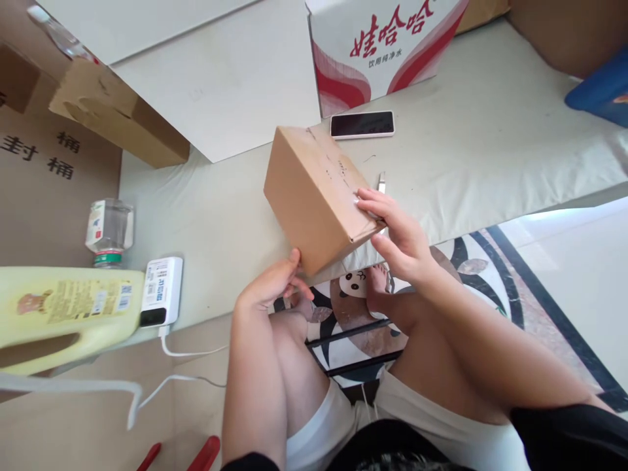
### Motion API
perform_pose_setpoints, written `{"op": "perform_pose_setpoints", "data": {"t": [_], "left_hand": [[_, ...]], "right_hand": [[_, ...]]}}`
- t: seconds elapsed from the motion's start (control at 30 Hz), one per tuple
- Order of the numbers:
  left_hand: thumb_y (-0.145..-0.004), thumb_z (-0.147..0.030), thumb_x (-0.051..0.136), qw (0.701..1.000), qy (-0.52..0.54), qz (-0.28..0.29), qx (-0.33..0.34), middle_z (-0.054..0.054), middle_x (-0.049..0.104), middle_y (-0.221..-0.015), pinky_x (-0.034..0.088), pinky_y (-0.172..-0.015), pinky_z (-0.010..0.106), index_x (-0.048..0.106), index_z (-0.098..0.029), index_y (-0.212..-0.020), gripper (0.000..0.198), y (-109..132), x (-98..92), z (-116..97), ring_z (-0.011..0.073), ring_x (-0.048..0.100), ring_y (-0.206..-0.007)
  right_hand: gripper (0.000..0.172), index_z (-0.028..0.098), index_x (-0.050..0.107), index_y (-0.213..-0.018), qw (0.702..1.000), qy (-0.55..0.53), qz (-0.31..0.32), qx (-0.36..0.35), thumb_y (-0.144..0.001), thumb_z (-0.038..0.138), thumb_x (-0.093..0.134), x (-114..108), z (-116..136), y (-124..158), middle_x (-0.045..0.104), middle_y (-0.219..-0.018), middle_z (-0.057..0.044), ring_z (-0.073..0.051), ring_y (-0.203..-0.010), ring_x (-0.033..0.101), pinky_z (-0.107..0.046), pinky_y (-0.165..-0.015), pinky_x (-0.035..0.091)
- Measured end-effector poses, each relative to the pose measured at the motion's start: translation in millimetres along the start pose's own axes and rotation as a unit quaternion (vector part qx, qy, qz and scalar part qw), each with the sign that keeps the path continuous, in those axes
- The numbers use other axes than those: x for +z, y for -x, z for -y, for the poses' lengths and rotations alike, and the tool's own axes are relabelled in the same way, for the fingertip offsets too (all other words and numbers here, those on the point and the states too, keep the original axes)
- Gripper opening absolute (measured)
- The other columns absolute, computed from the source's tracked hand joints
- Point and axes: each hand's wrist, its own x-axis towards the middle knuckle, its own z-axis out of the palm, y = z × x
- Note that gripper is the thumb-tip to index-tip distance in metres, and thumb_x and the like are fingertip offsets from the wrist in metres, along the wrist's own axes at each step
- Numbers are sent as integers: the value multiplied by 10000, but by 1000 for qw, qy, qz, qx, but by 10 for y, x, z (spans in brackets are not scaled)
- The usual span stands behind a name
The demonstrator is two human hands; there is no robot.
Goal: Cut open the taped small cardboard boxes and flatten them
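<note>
The cardboard box [309, 203] sits nearer the person than the phone [362, 124] and a little to its left, aslant, its far end close to the phone; whether the two touch cannot be told. The right hand [405, 239], nearer the person than the phone, pinches the box's near right corner, fingers on the marked top and thumb by the end edge. The left hand [269, 282], farther left of the phone, sets its thumb against the lower near corner, its other fingers curled loosely below; how firmly they hold cannot be told. A slim tool [381, 182], partly hidden by the right hand, lies on the phone's near side. A red-and-white carton [363, 82] stands just behind the phone, and a pale yellow jug [73, 307] lies well to its left.
</note>
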Motion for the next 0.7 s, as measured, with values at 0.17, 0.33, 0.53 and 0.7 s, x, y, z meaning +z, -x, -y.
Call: {"op": "perform_pose_setpoints", "data": {"t": [0.17, 0.33, 0.53, 0.7], "left_hand": [[-813, -686, 664, 992, -86, -55, 70, 89, 736, -970, 323, -456, 236, 705, -148, -946, 556, 22, -53, -35, 102, 591, -526], [-828, -386, 682, 985, -78, -100, 116, 96, 700, -1221, 451, -553, 263, 664, -189, -1201, 422, 11, -25, -68, 105, 605, -614], [-811, -309, 644, 961, 121, -215, 124, 106, 577, -1455, 593, -759, 353, 538, -261, -1329, 531, -67, -43, -43, 210, 707, -970], [-873, -612, 565, 934, 202, -239, 171, 132, 544, -1493, 591, -900, 441, 490, -305, -1414, 626, -125, -125, 11, 318, 663, -1211]], "right_hand": [[354, 272, 697, -1285, 1000, 22, -9, 7, -989, 397, 549, -58, 22, 39, 649, -1432, -86, -295, -1450, 519, -558, -1260, 368], [544, 288, 498, -1495, 999, 41, -5, 17, -977, 450, 537, -16, -3, 88, 590, -1501, -85, -314, -1524, 421, -595, -1283, 320], [399, 288, 657, -1318, 993, 93, 7, -78, -932, 332, 571, 108, 82, 68, 627, -1422, -84, -346, -1439, 513, -621, -1248, 358], [399, 285, 677, -1291, 991, 107, 50, -68, -913, 345, 565, 208, 106, 124, 516, -1538, -88, -356, -1414, 531, -601, -1177, 455]]}}
